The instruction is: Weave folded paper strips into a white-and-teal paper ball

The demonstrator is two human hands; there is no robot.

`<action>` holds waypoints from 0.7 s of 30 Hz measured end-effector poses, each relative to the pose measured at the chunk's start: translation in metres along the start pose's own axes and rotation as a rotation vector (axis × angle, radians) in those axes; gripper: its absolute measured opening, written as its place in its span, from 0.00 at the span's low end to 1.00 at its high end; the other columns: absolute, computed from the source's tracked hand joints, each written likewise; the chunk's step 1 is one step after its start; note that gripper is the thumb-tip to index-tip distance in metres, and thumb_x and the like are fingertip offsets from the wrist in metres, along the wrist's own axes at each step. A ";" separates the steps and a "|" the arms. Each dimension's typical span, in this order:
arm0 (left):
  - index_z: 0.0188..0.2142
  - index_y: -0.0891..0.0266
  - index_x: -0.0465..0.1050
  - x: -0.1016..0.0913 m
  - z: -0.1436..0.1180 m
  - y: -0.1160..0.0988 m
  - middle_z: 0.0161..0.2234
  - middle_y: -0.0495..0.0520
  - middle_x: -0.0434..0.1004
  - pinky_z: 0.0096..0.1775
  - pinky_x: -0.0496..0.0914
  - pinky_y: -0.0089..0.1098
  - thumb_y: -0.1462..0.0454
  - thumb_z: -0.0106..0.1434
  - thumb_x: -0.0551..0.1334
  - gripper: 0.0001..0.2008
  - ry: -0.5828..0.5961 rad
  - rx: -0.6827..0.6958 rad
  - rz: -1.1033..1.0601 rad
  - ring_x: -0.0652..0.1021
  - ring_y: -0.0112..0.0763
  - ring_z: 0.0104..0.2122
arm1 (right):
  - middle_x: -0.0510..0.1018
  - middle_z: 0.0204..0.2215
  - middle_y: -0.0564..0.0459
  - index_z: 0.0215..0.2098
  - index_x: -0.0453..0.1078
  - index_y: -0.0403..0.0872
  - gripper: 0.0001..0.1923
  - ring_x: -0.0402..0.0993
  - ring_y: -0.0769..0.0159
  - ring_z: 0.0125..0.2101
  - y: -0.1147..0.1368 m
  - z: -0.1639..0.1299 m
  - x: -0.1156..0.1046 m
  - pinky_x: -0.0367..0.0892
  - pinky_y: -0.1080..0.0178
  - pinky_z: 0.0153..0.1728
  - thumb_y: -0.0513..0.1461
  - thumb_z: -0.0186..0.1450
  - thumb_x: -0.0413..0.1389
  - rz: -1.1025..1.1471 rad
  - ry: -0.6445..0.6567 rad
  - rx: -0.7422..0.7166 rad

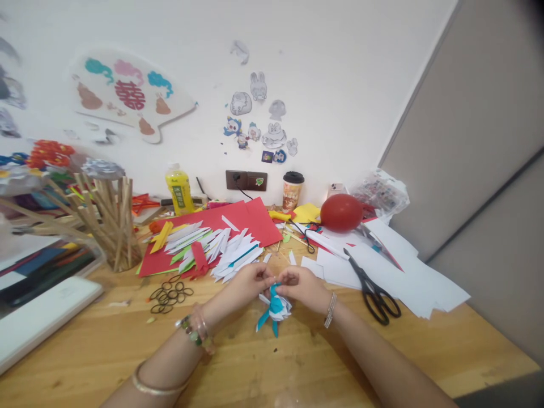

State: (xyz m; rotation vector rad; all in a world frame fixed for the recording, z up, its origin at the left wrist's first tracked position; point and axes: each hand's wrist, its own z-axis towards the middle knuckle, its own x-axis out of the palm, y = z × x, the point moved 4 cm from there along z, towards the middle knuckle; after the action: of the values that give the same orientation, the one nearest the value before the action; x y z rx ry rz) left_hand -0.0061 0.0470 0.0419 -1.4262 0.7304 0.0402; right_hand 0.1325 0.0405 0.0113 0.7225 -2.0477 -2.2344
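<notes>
Both the left hand [250, 281] and right hand [302, 285] pinch a blue-and-white paper bundle [275, 306], apparently at its top. A slack pinch could let the folded strips spring loose.

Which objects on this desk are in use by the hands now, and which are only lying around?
In use:
- blue and white paper piece, pinched by left hand and right hand

Lying about:
- black scissors
- black rubber bands
- folded paper strips on red sheet
- red balloon
- yellow bottle
- paper cup
- wooden sticks
</notes>
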 end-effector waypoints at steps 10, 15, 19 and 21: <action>0.25 0.65 0.66 0.006 0.008 0.020 0.20 0.47 0.70 0.26 0.67 0.28 0.57 0.51 0.59 0.11 0.072 -0.013 -0.148 0.72 0.28 0.22 | 0.72 0.22 0.57 0.22 0.69 0.44 0.04 0.68 0.70 0.26 0.012 -0.001 -0.003 0.61 0.69 0.28 0.36 0.52 0.59 -0.259 -0.058 -0.153; 0.24 0.65 0.66 0.005 0.008 0.020 0.19 0.47 0.69 0.25 0.66 0.28 0.56 0.50 0.59 0.13 0.066 -0.007 -0.146 0.71 0.27 0.20 | 0.73 0.23 0.56 0.24 0.70 0.45 0.03 0.68 0.70 0.27 0.017 -0.002 -0.003 0.60 0.69 0.29 0.36 0.55 0.58 -0.335 -0.036 -0.251; 0.25 0.65 0.66 0.005 0.009 0.022 0.18 0.47 0.69 0.25 0.67 0.29 0.54 0.50 0.59 0.14 0.073 -0.007 -0.162 0.72 0.28 0.21 | 0.73 0.23 0.56 0.22 0.70 0.45 0.04 0.68 0.69 0.27 0.020 -0.003 -0.002 0.59 0.68 0.30 0.35 0.55 0.59 -0.431 -0.076 -0.343; 0.25 0.64 0.65 0.005 0.009 0.024 0.18 0.47 0.69 0.26 0.68 0.29 0.54 0.50 0.59 0.14 0.088 -0.010 -0.174 0.72 0.29 0.21 | 0.73 0.23 0.55 0.23 0.70 0.45 0.04 0.67 0.69 0.28 0.021 -0.004 -0.001 0.59 0.67 0.31 0.35 0.56 0.58 -0.461 -0.074 -0.387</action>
State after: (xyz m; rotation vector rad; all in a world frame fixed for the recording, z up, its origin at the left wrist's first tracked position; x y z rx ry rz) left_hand -0.0086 0.0575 0.0183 -1.5037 0.6763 -0.1547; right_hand 0.1292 0.0346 0.0314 1.1743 -1.5043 -2.8172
